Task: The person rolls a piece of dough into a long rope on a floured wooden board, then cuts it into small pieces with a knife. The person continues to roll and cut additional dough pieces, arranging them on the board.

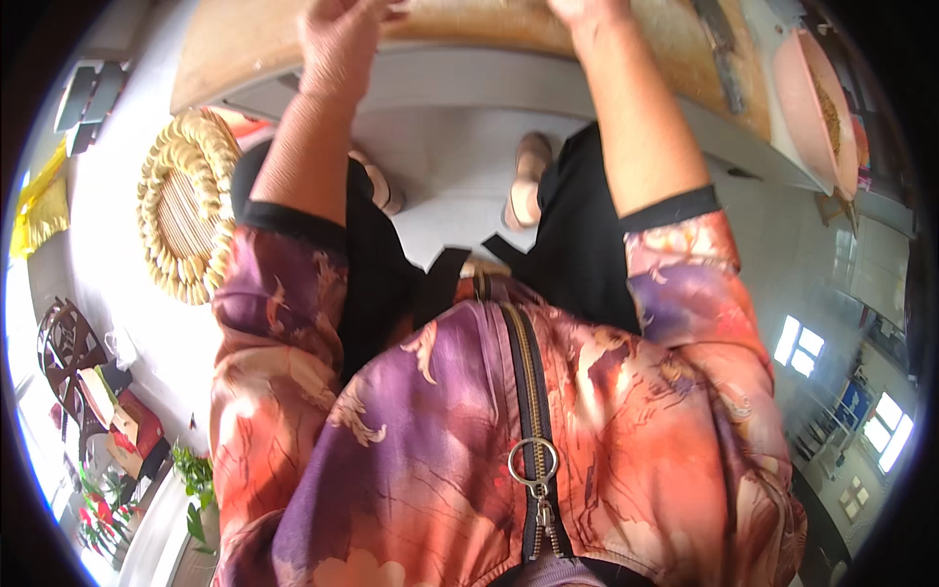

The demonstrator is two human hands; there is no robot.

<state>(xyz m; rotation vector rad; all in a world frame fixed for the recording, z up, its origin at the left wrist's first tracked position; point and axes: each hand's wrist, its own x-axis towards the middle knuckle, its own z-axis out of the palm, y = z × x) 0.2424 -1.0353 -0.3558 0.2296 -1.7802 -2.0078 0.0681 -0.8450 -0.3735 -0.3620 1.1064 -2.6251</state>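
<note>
At the top edge my left hand is over a wooden board, its fingers partly cut off by the frame. My right hand is at the same edge, farther right, showing little more than the wrist. Whether either hand holds anything is out of sight. To the right of my right hand a long, dark, narrow metal tool, perhaps a knife, lies on the board. Left of my left forearm, a round tray of woven stalks carries rings of pale dumplings.
A pink basin with a brownish crumbly mixture stands beyond the board's right end. Below the board runs a pale drawer front. My feet are on the grey floor. A dark carved chair and potted plants are at far left.
</note>
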